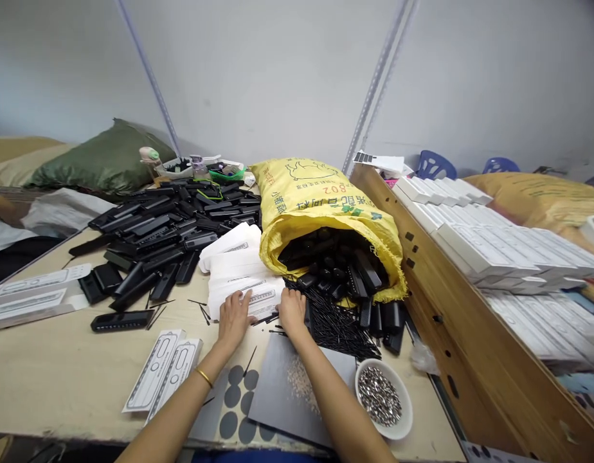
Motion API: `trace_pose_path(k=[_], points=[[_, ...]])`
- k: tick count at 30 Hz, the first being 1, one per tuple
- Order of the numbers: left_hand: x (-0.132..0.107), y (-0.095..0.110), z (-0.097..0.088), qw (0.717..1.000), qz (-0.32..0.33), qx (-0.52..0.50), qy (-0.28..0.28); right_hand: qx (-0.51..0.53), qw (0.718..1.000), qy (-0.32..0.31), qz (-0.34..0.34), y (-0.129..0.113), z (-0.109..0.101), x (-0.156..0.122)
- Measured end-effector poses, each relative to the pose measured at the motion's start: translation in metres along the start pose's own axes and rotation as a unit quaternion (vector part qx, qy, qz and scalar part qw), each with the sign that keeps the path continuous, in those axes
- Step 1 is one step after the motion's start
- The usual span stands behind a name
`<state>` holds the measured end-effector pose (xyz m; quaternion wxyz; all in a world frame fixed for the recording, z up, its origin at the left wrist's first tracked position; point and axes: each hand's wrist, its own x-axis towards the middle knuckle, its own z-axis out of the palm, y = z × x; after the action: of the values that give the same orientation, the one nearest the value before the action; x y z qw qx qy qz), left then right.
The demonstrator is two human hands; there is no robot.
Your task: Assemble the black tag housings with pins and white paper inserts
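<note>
My left hand (233,319) rests on the near edge of a stack of white printed paper sleeves (243,276), fingers curled over the front one. My right hand (292,310) grips the same front sleeve from its right side, fingers closed on it. A wrist bangle (204,376) shows on my left arm. Thin black pins (335,325) lie spread just right of my right hand. A yellow woven sack (316,206) lies open behind, spilling black plastic parts (345,270).
A big heap of black plastic cases (166,225) fills the left of the table. A white bowl of small metal pieces (384,399) stands near right. A dark mat (282,392) lies under my arms. Flat white sleeves (164,370) lie near left. White boxes (494,251) are stacked beyond a wooden board (451,321).
</note>
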<state>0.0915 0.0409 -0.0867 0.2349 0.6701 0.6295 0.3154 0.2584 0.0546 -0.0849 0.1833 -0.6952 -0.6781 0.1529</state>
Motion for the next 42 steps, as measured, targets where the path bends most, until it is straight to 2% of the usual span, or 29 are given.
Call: trace_pose_path(k=[3, 6, 9, 11, 13, 15, 16, 18, 19, 20, 22, 24, 26, 29, 31, 34, 38, 39, 41, 42], points=[[0.003, 0.001, 0.002, 1.0, 0.001, 0.02, -0.014, 0.002, 1.0, -0.022, 0.003, 0.011, 0.002, 0.011], [0.014, 0.015, -0.004, 0.998, 0.008, 0.014, -0.057, 0.022, 0.999, -0.021, -0.022, 0.031, -0.017, 0.02], [0.028, 0.036, -0.018, 0.99, 0.021, -0.025, -0.134, 0.065, 0.995, -0.008, -0.071, 0.045, -0.046, 0.024], [0.032, 0.05, -0.025, 0.974, 0.029, -0.076, -0.213, 0.106, 0.988, -0.006, -0.116, 0.047, -0.065, 0.024], [0.026, 0.062, -0.03, 0.94, 0.025, -0.141, -0.311, 0.153, 0.975, -0.013, -0.162, 0.044, -0.079, 0.022], [0.011, 0.07, -0.03, 0.878, -0.026, -0.267, -0.397, 0.194, 0.96, -0.029, -0.198, 0.041, -0.088, 0.017], [0.002, 0.072, -0.03, 0.839, -0.069, -0.345, -0.415, 0.218, 0.952, -0.04, -0.21, 0.039, -0.09, 0.014], [-0.016, 0.076, -0.029, 0.768, -0.157, -0.48, -0.393, 0.315, 0.924, -0.048, -0.212, 0.035, -0.087, 0.004], [-0.023, 0.078, -0.028, 0.747, -0.187, -0.521, -0.369, 0.383, 0.902, -0.034, -0.195, 0.032, -0.083, -0.002], [-0.03, 0.08, -0.028, 0.742, -0.199, -0.54, -0.343, 0.45, 0.878, -0.01, -0.165, 0.029, -0.077, -0.009], [-0.04, 0.085, -0.028, 0.756, -0.192, -0.548, -0.301, 0.535, 0.839, 0.046, -0.088, 0.022, -0.063, -0.025], [-0.047, 0.089, -0.027, 0.783, -0.175, -0.534, -0.267, 0.539, 0.838, 0.078, -0.031, 0.015, -0.051, -0.042], [-0.055, 0.092, -0.026, 0.8, -0.175, -0.508, -0.266, 0.538, 0.84, 0.067, -0.008, 0.01, -0.042, -0.057], [-0.066, 0.093, -0.02, 0.798, -0.197, -0.488, -0.292, 0.558, 0.829, 0.038, 0.009, 0.008, -0.035, -0.075], [-0.072, 0.092, -0.015, 0.804, -0.214, -0.484, -0.269, 0.576, 0.815, 0.055, 0.024, 0.006, -0.034, -0.083], [-0.079, 0.09, -0.007, 0.829, -0.224, -0.458, -0.23, 0.63, 0.772, 0.072, 0.051, 0.002, -0.035, -0.088], [-0.085, 0.085, 0.001, 0.902, -0.128, -0.361, -0.197, 0.724, 0.681, -0.016, 0.103, -0.001, -0.036, -0.084], [-0.086, 0.084, 0.002, 0.916, -0.107, -0.337, -0.192, 0.737, 0.666, -0.028, 0.114, -0.001, -0.037, -0.082], [-0.087, 0.083, 0.002, 0.927, -0.092, -0.306, -0.194, 0.745, 0.654, -0.035, 0.125, -0.001, -0.037, -0.081], [-0.087, 0.083, 0.002, 0.928, -0.094, -0.302, -0.198, 0.743, 0.657, -0.035, 0.125, -0.001, -0.036, -0.084]])
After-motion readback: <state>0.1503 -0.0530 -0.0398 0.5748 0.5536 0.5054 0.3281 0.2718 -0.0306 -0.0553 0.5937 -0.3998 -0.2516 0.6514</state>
